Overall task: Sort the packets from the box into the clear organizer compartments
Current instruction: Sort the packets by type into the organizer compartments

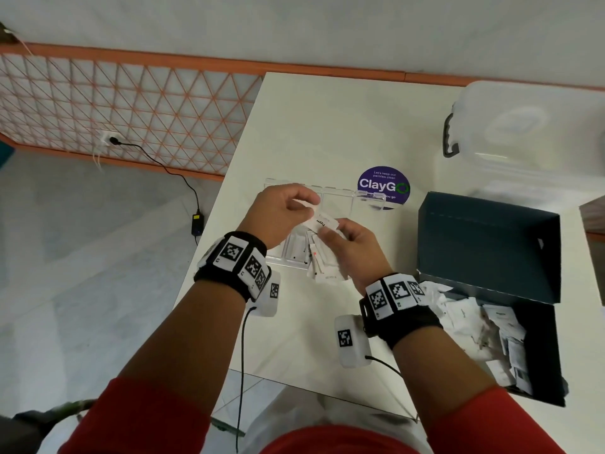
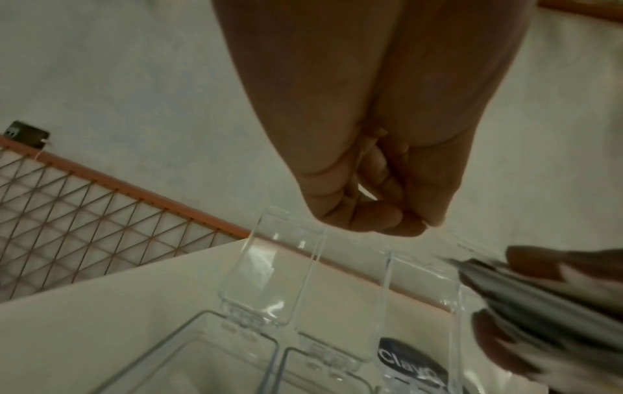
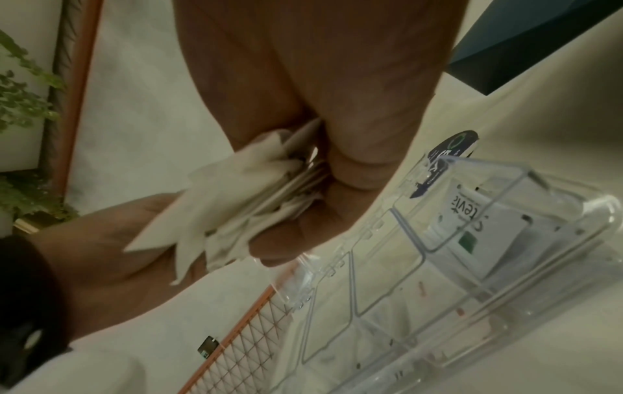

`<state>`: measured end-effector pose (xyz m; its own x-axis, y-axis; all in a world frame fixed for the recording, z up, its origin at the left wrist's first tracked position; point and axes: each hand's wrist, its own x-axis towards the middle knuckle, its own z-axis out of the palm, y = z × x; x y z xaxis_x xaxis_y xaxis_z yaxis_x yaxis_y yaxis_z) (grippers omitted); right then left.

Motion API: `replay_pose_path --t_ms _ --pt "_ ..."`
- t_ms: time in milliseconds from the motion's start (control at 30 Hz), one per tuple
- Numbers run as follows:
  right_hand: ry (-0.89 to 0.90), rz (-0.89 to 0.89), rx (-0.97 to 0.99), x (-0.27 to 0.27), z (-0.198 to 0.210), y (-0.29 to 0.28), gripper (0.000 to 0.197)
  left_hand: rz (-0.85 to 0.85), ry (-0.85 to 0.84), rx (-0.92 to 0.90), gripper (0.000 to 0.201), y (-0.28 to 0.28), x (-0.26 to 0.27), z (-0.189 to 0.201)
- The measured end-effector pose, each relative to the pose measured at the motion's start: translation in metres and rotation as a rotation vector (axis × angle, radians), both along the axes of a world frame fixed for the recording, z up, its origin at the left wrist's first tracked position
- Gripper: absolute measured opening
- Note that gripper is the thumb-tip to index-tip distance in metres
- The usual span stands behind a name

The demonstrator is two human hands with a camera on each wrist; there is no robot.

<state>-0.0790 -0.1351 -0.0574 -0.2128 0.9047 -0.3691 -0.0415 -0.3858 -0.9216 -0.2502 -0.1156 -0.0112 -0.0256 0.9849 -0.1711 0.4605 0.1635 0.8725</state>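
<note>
My left hand (image 1: 302,208) hovers over the clear organizer (image 1: 340,199) and pinches a white packet (image 1: 307,203) between thumb and fingers. In the left wrist view its fingers (image 2: 381,216) are curled, with a sliver of white showing inside. My right hand (image 1: 330,235) grips a fanned bunch of white packets (image 1: 324,260), topped by one with black print (image 1: 322,223). In the right wrist view that bunch (image 3: 236,202) sits beside the organizer (image 3: 387,293), where a green-marked packet (image 3: 472,226) lies in one compartment. The dark box (image 1: 540,348) at right holds several packets (image 1: 484,329).
The organizer's clear lids (image 2: 273,269) stand open at its far side. A purple round sticker (image 1: 383,188) lies behind it. A clear storage bin (image 1: 530,132) stands at the table's back right. The table's left edge (image 1: 229,198) runs close to my left wrist.
</note>
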Motion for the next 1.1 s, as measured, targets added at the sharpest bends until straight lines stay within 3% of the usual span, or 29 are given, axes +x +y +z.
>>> replay_pose_path --t_ms 200,333,400,567,867,1100 --pt "0.000 0.006 0.032 0.000 -0.002 -0.005 0.010 0.106 -0.048 -0.105 0.014 -0.013 0.001 -0.012" --pt "-0.033 -0.002 -0.009 0.006 -0.012 -0.008 0.013 0.209 -0.140 -0.028 0.015 -0.017 -0.003 -0.016" --pt "-0.012 -0.072 -0.048 0.011 -0.016 -0.006 0.013 0.218 -0.109 -0.007 0.017 -0.013 -0.007 -0.018" --pt "0.030 -0.200 -0.118 0.026 -0.014 0.002 0.020 0.099 0.107 -0.040 0.020 -0.002 -0.013 -0.027" --pt "0.082 -0.264 -0.127 0.023 -0.006 0.005 0.009 -0.238 0.584 -0.092 0.017 0.007 -0.006 -0.057" --pt "0.067 -0.279 -0.129 0.020 -0.008 0.003 0.022 -0.371 0.773 -0.037 0.023 0.003 0.000 -0.067"
